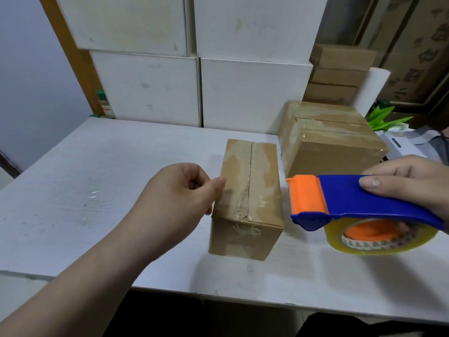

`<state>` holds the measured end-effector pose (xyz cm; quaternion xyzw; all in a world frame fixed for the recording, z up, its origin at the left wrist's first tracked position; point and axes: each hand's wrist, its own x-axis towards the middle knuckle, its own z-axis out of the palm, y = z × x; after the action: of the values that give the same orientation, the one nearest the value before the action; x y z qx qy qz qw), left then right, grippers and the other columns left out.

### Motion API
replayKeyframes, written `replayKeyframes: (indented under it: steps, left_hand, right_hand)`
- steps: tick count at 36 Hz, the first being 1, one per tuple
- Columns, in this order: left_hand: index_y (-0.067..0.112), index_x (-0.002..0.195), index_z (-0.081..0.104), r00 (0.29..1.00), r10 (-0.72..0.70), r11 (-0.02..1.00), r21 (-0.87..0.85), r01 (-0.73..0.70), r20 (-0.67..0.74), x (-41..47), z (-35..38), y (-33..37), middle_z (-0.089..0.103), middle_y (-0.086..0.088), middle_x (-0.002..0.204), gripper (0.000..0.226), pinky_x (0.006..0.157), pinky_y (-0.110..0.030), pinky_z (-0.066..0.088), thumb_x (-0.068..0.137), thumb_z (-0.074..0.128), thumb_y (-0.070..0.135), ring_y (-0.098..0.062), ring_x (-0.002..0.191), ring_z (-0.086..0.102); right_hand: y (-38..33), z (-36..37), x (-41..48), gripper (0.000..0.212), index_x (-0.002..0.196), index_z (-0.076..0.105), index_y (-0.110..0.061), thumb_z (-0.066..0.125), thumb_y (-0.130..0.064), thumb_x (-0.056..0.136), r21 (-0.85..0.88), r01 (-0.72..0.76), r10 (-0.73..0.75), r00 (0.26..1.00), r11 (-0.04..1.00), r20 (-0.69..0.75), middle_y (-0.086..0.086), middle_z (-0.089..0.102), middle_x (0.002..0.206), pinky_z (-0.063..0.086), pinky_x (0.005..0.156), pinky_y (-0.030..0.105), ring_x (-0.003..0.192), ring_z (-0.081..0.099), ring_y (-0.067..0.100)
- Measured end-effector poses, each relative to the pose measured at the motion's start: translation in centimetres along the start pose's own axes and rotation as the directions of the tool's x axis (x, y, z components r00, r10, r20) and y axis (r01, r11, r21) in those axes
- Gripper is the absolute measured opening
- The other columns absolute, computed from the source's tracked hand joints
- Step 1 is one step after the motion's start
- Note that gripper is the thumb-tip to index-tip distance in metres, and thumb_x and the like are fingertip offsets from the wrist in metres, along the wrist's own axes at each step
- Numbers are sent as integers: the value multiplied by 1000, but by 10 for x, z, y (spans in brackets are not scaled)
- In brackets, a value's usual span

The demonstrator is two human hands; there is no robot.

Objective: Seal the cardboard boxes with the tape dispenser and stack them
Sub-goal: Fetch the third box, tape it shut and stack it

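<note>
A small brown cardboard box (247, 198) stands on the white table (97, 178), its top flaps closed with worn tape along the seam. My left hand (177, 198) is at the box's left top edge, fingers curled, thumb touching the edge. My right hand (410, 183) grips a blue and orange tape dispenser (345, 203) with a roll of clear tape (379, 237), held above the table just right of the box. A larger taped cardboard box (330, 139) sits behind, to the right.
Large white boxes (199, 69) are stacked against the back of the table. Brown cartons (340, 74) are piled at the back right, with a white roll (371, 91) and green leaves (384, 117) beside them. The table's front edge is close to me.
</note>
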<state>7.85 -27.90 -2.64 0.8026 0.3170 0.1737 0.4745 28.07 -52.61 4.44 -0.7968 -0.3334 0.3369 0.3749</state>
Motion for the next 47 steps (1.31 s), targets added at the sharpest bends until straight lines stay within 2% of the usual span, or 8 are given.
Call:
replayKeyframes:
  steps: [19, 24, 27, 30, 32, 35, 42, 47]
  left_hand:
    - [16, 67, 53, 989, -130, 898, -415, 149, 74, -7, 23, -24, 47, 1, 61, 42, 58, -28, 35, 97, 66, 44, -14, 54, 40]
    - [25, 87, 56, 988, -156, 943, -293, 155, 22, -10, 31, -27, 59, 8, 73, 44, 72, -34, 42, 96, 53, 68, -12, 68, 53]
    - [33, 109, 50, 987, -142, 967, -225, 121, -80, -15, 39, -28, 65, 7, 106, 23, 73, -21, 44, 101, 50, 55, -5, 83, 60]
    - [31, 123, 54, 871, 370, 929, 133, -345, -323, -22, 34, -17, 49, 8, 125, 19, 92, -14, 45, 105, 50, 37, 1, 115, 53]
    - [21, 135, 59, 742, 660, 713, 410, -569, -116, -23, 37, -13, 50, 5, 140, 41, 106, -24, 41, 103, 51, 44, -9, 130, 51]
    - [20, 154, 49, 724, 648, 451, 647, -615, 236, -21, 49, -10, 45, 3, 162, 79, 121, -41, 35, 98, 38, 74, -20, 151, 40]
    - [17, 148, 58, 770, 571, 390, 731, -559, 284, -15, 57, -14, 55, 0, 155, 83, 110, -54, 49, 92, 35, 73, -30, 143, 52]
    - [16, 147, 58, 764, 579, 397, 720, -569, 284, -15, 56, -14, 56, 0, 154, 82, 102, -46, 56, 92, 36, 72, -29, 144, 51]
  right_hand:
    - [63, 21, 32, 89, 81, 80, -5, 85, -84, 41, 160, 44, -49, 998, 986, 27, 20, 73, 69, 51, 50, 20, 54, 65, 19]
    - [78, 24, 35, 93, 85, 77, 1, 86, -82, 42, 203, 77, -75, 997, 976, -17, 39, 67, 77, 51, 51, 23, 58, 60, 31]
    - [80, 27, 35, 94, 81, 74, 5, 88, -79, 42, 238, 77, -78, 997, 968, -7, 28, 68, 68, 50, 50, 21, 52, 62, 22]
    - [85, 29, 36, 91, 81, 73, 4, 87, -79, 46, 250, 84, -85, 996, 965, -6, 34, 66, 72, 51, 53, 23, 56, 61, 26]
    - [88, 30, 37, 87, 79, 72, 3, 86, -78, 50, 246, 90, -88, 996, 965, -18, 44, 60, 77, 49, 54, 26, 59, 57, 31]
    - [90, 31, 38, 82, 79, 73, 1, 85, -76, 54, 245, 97, -96, 995, 965, -15, 45, 60, 79, 49, 56, 29, 62, 56, 33]
    - [84, 27, 28, 31, 65, 73, -4, 68, -30, 81, 292, 100, -106, 994, 951, 3, 13, 63, 54, 44, 47, 15, 44, 57, 14]
    - [91, 13, 15, 69, 67, 71, -5, 84, -72, 60, 212, 66, -67, 998, 975, -6, 13, 61, 55, 43, 48, 17, 44, 54, 18]
